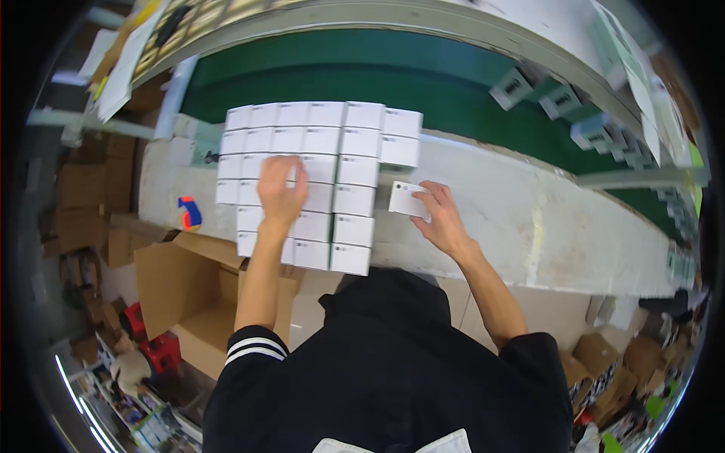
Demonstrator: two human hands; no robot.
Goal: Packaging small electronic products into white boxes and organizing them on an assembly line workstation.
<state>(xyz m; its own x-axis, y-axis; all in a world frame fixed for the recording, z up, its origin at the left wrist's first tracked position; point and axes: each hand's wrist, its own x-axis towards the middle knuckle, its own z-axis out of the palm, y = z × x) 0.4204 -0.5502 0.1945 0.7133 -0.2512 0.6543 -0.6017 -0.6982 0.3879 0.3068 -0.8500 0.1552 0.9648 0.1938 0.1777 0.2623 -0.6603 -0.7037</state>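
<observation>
Rows of small white boxes point(353, 200) stand packed side by side on the pale worktop point(483, 204), each with small dark print along an edge. Over the middle of these rows is my left hand point(281, 192), its fingers bent and the thumb near the forefinger. Whether anything sits between those fingertips is hidden. To the right of the block, my right hand point(442, 217) grips a single white box point(402, 198) by its right side, thumb below and fingers above. That box is apart from the rows, just over the worktop.
A blue and orange hand tool point(190, 214) lies left of the rows. An open cardboard carton point(177, 291) stands below the worktop's front edge at left. Several pale boxes point(510, 89) are along the green back panel point(302, 72). A shelf edge point(423, 21) runs overhead.
</observation>
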